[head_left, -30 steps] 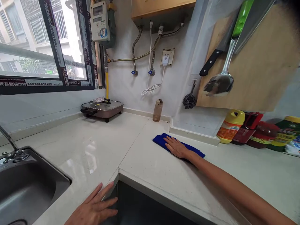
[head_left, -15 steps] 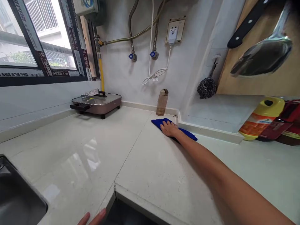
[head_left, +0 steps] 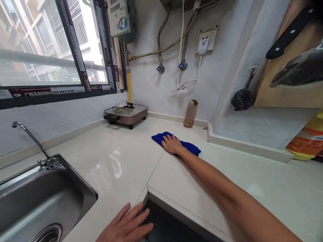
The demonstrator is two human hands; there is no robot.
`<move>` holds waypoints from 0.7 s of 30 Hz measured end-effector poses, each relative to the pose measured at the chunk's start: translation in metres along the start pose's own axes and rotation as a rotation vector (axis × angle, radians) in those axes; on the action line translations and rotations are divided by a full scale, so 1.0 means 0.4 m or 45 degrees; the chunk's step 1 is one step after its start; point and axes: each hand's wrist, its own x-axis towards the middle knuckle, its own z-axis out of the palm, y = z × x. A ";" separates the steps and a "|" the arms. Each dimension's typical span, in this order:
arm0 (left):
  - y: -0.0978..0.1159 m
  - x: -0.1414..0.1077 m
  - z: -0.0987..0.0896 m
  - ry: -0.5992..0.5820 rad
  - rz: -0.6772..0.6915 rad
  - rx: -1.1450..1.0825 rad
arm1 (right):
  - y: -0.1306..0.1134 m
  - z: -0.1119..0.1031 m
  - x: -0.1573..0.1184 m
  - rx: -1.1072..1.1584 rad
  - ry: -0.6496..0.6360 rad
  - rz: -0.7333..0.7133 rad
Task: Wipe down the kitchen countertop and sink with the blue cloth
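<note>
A blue cloth (head_left: pixel 189 148) lies spread on the white countertop (head_left: pixel 101 148), in front of a brown bottle (head_left: pixel 190 115). My right hand (head_left: pixel 172 144) presses flat on the cloth's left part, its fingers pointing up and left and resting on the fabric. At the bottom of the view my left hand (head_left: pixel 130 223) is spread, with its fingers apart, by the counter's front corner between the sink and a dark opening. It holds nothing.
The steel sink (head_left: pixel 60 188) and its tap (head_left: pixel 31 136) are at the left. An electric pan (head_left: pixel 127 114) stands in the back corner. A raised ledge (head_left: pixel 247 148) runs along the right wall, below a hanging scourer (head_left: pixel 242 99).
My right hand and the cloth have moved left along the counter, away from the ledge. More of my left hand has come into view. The view has turned left, showing the sink and tap.
</note>
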 end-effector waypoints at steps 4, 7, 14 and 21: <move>0.054 0.010 -0.042 0.004 -0.121 -0.120 | -0.173 -0.007 -0.078 0.029 -0.040 -0.253; 0.102 0.021 -0.089 -0.023 -0.242 -0.102 | -0.264 -0.016 -0.163 0.044 -0.068 -0.412; 0.099 -0.005 -0.085 0.126 -0.330 0.025 | -0.309 -0.039 -0.371 0.119 -0.112 -0.750; 0.072 -0.019 -0.070 0.252 -0.316 0.100 | -0.102 -0.071 -0.580 0.181 -0.103 -0.588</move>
